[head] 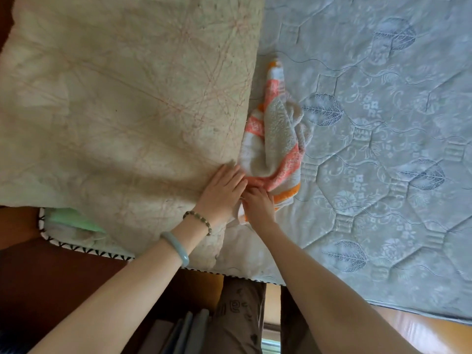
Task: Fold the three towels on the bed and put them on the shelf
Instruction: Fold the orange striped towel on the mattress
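Observation:
A crumpled towel (274, 139) with orange, pink and white stripes lies on the grey quilted mattress (383, 123), beside the edge of a large beige blanket (127, 98). My right hand (258, 204) is closed on the towel's near end. My left hand (221, 191) lies flat with fingers spread at the blanket's edge, touching the right hand and the towel's near end. A white cloth (236, 210) peeks out under both hands; whether it is a towel is unclear. A pale green cloth (69, 219) shows under the blanket's near left corner.
The mattress edge (102, 252) with black-and-white piping runs along the near side. Below it are dark wood furniture (51, 282), several upright books or boards (184, 333) and my trouser leg (240, 315). Wooden floor (421, 333) shows at lower right.

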`<control>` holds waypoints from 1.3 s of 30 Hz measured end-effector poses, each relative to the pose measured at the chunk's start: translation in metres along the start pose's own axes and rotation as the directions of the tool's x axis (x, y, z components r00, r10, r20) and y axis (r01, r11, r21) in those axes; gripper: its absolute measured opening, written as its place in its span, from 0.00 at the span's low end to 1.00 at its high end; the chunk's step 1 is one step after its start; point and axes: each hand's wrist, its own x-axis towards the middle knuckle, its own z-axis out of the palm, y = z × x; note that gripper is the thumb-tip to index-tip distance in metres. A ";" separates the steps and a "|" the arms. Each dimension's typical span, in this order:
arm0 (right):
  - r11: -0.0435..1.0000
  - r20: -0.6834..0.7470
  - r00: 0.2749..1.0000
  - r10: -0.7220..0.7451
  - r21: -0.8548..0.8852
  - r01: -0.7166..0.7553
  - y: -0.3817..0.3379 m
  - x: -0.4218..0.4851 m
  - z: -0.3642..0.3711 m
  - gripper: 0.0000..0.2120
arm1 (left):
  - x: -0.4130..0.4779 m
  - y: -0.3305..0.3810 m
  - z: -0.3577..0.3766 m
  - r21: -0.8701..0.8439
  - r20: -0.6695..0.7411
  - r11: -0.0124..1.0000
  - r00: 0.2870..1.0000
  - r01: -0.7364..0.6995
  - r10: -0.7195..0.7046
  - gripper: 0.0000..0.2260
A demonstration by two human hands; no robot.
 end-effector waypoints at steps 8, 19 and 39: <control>0.919 -0.110 0.993 -0.052 0.384 0.091 0.001 -0.046 -0.150 0.17 | 0.033 0.007 -0.020 -0.223 -0.036 0.975 0.999 0.017 -0.025 0.24; 0.875 -0.501 0.862 -0.075 0.381 0.297 0.042 -0.127 -0.370 0.11 | 0.044 0.071 -0.115 -0.532 -0.193 0.830 0.930 0.168 -0.312 0.06; 0.917 -0.696 0.704 0.141 0.360 0.172 0.202 -0.259 -0.520 0.03 | 0.002 0.204 -0.309 -0.508 -0.381 0.854 0.858 0.116 -0.344 0.14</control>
